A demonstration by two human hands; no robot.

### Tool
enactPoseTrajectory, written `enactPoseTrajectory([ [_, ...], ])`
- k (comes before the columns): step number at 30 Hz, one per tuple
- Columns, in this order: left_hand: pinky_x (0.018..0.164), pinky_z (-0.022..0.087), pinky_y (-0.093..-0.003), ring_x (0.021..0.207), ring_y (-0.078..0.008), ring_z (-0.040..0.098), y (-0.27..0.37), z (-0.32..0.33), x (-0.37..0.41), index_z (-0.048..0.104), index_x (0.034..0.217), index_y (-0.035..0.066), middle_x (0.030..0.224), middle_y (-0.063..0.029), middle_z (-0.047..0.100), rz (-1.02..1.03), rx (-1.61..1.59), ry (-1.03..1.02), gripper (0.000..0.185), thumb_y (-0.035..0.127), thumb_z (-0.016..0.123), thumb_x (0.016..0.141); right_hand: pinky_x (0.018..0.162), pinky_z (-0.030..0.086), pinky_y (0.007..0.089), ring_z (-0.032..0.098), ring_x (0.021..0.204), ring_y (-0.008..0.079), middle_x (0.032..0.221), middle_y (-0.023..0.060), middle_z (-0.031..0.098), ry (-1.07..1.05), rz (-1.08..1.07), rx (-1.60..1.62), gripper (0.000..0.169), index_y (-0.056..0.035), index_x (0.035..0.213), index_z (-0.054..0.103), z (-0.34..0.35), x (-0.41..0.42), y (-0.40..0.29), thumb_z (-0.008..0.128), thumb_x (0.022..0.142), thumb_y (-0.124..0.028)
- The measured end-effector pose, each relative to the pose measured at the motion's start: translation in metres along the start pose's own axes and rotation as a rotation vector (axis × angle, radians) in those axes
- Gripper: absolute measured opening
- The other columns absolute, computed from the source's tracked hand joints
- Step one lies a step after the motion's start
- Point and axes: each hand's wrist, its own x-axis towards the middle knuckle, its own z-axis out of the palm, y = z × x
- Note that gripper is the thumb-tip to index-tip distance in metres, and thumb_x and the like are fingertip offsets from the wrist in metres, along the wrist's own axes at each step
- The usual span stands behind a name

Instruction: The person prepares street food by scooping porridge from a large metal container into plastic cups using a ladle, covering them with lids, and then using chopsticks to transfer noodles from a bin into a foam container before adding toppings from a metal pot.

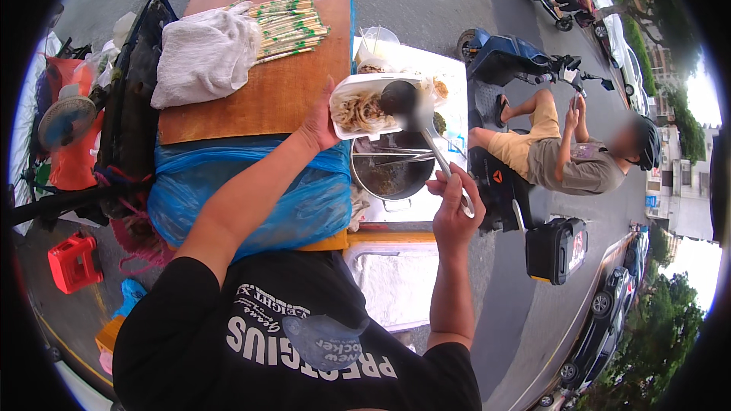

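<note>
My left hand (320, 125) grips the near left side of a white foam takeaway box (371, 81). Pale wide noodles (361, 111) with brown sauce lie inside it. In my right hand (457, 202) is the metal handle of a ladle (437, 151). Its dark bowl hangs over the right part of the box, hiding what lies there; whether they touch I cannot tell. Below the box stands a metal pot (391, 182) of dark broth with utensils across it, partly hidden by the box. Beyond are small containers of toppings (440, 88), partly covered.
On the wooden board (228, 120) lie a white towel (208, 57) and several wrapped chopsticks (291, 28). Blue plastic sheeting (251, 194) bulges before me. The pot stands on a white tabletop (411, 214). A helmeted person (577, 160) sits on a scooter at right, holding a phone.
</note>
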Motion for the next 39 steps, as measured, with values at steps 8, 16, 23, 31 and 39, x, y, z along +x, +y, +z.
enactPoseTrajectory([
  [8,0.118,0.039,-0.0584,0.144,-0.0383,0.046,0.007,-0.005,-0.004,0.036,0.158,0.008,0.157,-0.0177,0.046,0.017,-0.008,0.012,0.102,0.081,0.051,0.089,0.075,0.063,0.0315,0.075,0.081,0.0196,0.098,0.0190,0.074,0.070,0.020,0.055,0.030,0.0087,0.126,0.063,-0.010,-0.003,0.014,0.051,0.110,-0.013],
  [16,0.118,0.040,-0.0567,0.141,-0.0370,0.049,0.020,-0.023,-0.013,0.040,0.156,0.006,0.154,-0.0174,0.049,0.034,0.012,0.080,0.099,0.080,0.051,0.090,0.076,0.062,0.0335,0.072,0.081,0.0212,0.097,0.0168,0.073,0.421,0.427,0.571,0.032,0.0040,0.122,0.063,-0.030,-0.002,0.080,0.055,0.107,-0.023],
  [23,0.118,0.039,-0.0529,0.141,-0.0387,0.050,0.034,-0.030,-0.033,0.040,0.154,-0.001,0.154,-0.0208,0.050,-0.012,0.020,0.087,0.090,0.069,0.050,0.098,0.068,0.063,0.0320,0.072,0.074,0.0217,0.094,0.0183,0.070,0.436,0.683,0.498,0.030,0.0052,0.120,0.061,0.005,-0.009,0.209,0.058,0.105,-0.021],
  [31,0.119,0.037,-0.0546,0.140,-0.0394,0.050,0.034,-0.039,-0.035,0.047,0.150,0.000,0.152,-0.0217,0.052,-0.023,0.013,0.118,0.081,0.063,0.051,0.099,0.074,0.060,0.0322,0.070,0.085,0.0222,0.102,0.0164,0.069,0.291,0.795,0.505,0.048,0.0049,0.127,0.058,0.045,-0.005,0.296,0.072,0.098,-0.030],
  [39,0.119,0.036,-0.0569,0.140,-0.0395,0.050,0.033,-0.039,-0.036,0.048,0.151,0.002,0.152,-0.0197,0.052,-0.005,0.022,0.185,0.075,0.060,0.044,0.103,0.090,0.049,0.0374,0.058,0.100,0.0259,0.115,0.0174,0.056,0.444,0.517,-0.360,0.098,0.0060,0.148,0.043,-0.013,0.049,0.282,0.084,0.082,-0.053],
])
